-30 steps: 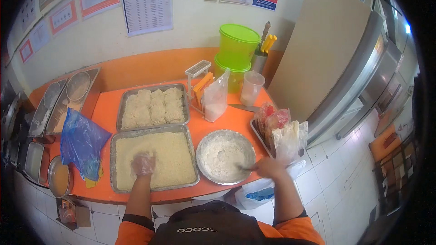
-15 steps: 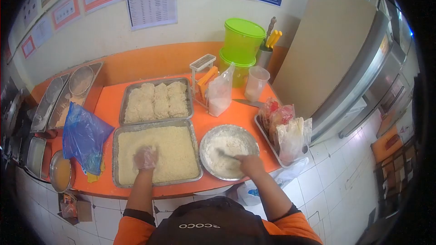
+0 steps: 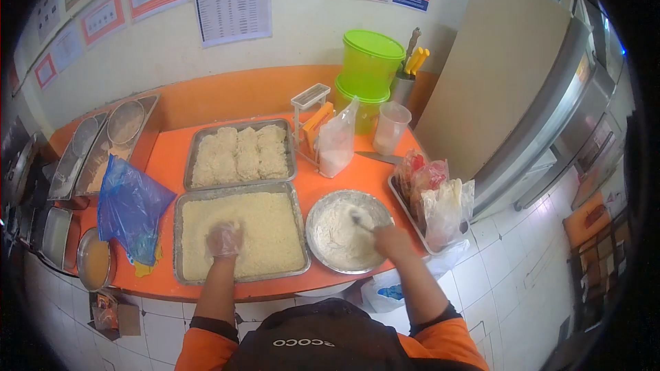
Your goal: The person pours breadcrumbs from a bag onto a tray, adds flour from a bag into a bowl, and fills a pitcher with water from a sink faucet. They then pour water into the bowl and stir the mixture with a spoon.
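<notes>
My left hand (image 3: 225, 240), in a clear plastic glove, rests on the pale crumbs in the near metal tray (image 3: 306, 261); its fingers are too blurred to make out. Bare, my right hand (image 3: 392, 242) is closed round the handle of a metal spoon (image 3: 360, 220). The spoon's head is over the white flour mixture in the round metal bowl (image 3: 315, 244). Just behind the crumb tray, a second metal tray (image 3: 187, 177) holds several coated pieces (image 3: 237, 154).
A blue plastic bag (image 3: 130, 203) and a bowl of yellowish liquid (image 3: 95, 260) lie left. Behind the flour bowl are a clear bag (image 3: 337, 141), a knife (image 3: 379, 157), green tubs (image 3: 371, 62) and a plastic jug (image 3: 391, 127). Bagged items (image 3: 443, 209) sit on a tray at right.
My right hand has moved the spoon about in the flour bowl, first left and now back right and up. My left hand stays on the crumbs. The view has shifted slightly.
</notes>
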The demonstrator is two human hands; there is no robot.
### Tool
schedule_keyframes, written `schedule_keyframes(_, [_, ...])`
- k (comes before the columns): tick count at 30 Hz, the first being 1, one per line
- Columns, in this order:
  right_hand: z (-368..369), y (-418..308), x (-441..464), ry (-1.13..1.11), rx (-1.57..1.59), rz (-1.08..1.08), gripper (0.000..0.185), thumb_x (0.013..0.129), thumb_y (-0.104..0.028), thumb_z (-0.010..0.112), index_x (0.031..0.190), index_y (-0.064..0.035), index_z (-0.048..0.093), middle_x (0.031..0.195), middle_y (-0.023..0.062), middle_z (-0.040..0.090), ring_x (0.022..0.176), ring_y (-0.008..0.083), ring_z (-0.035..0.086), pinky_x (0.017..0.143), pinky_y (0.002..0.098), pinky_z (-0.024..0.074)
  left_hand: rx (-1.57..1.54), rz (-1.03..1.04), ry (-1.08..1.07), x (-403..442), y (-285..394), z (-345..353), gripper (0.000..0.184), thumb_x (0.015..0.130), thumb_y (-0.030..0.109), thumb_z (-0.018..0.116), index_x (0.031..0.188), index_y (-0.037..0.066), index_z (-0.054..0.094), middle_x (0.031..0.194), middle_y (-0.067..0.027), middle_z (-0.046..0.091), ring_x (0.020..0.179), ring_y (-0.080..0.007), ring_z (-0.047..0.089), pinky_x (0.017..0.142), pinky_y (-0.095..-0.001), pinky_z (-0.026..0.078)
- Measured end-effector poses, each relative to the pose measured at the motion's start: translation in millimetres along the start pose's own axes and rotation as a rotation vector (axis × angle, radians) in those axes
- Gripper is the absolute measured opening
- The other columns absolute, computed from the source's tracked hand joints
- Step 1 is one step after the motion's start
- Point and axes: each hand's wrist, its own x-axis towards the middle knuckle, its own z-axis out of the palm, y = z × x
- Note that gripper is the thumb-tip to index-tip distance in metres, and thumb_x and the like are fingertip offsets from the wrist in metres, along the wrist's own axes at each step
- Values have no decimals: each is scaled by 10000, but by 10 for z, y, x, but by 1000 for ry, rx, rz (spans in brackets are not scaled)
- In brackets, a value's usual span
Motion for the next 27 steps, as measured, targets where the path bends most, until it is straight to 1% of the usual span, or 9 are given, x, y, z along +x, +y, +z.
schedule_keyframes(3, [-126,-196,-193,-120,-79,-137,228,720,-165,505,891,-148,655,813,105,637,771,266,622,683,389,490,0,12,-9,14,-11,18,481,764,525,448,699,86,632,730,-107,613,690,-285,593,621,-407,456])
schedule_keyframes(6, [-608,-84,-580,-129,-2,-166,219,711,-169,513,870,-132,659,827,106,636,780,261,623,681,387,490,7,31,2,16,-22,-15,490,771,527,436,702,83,632,729,-108,612,693,-286,594,622,-408,456])
schedule_keyframes(9, [-445,-282,-556,-143,-92,-254,217,708,-179,514,857,-126,661,853,106,636,786,250,624,677,382,490,31,-5,-39,2,7,-9,501,780,532,421,699,83,629,723,-107,610,688,-285,593,615,-414,455])
schedule_keyframes(11, [-268,-86,-284,-111,-44,-102,215,707,-177,513,850,-123,663,858,107,637,792,244,625,681,379,489,56,30,12,24,-70,164,513,785,539,407,696,85,628,720,-105,609,679,-281,592,612,-418,455])
schedule_keyframes(15, [-492,-136,-139,32,12,165,213,707,-167,509,840,-107,664,841,115,639,795,243,626,684,377,488,26,34,0,11,8,-77,480,782,521,432,678,93,623,688,-88,607,655,-268,591,599,-422,457])
schedule_keyframes(18, [-96,-383,54,-57,-71,-114,203,711,-162,504,809,-88,666,815,132,639,788,251,628,667,376,488,39,13,19,-20,18,-27,447,775,501,461,669,98,622,670,-77,605,644,-262,591,591,-417,457])
schedule_keyframes(21, [-373,-440,-216,-68,-160,-223,192,711,-156,504,776,-81,668,788,135,638,751,259,629,644,371,486,-5,31,39,2,1,-59,438,772,499,467,675,101,621,679,-77,605,647,-264,590,590,-411,456])
schedule_keyframes(24, [-740,-493,-446,-45,-130,-157,188,717,-147,499,762,-80,669,788,125,638,738,254,626,636,372,481,-9,32,11,-22,-15,-43,444,773,508,456,683,105,620,704,-81,608,651,-266,589,596,-408,457])
schedule_keyframes(27, [-401,-598,-421,-7,-158,-279,192,727,-146,494,774,-82,668,786,118,638,732,245,625,631,367,480,10,15,-41,8,-3,-42,445,775,511,450,686,108,618,716,-79,608,654,-266,588,598,-404,458])
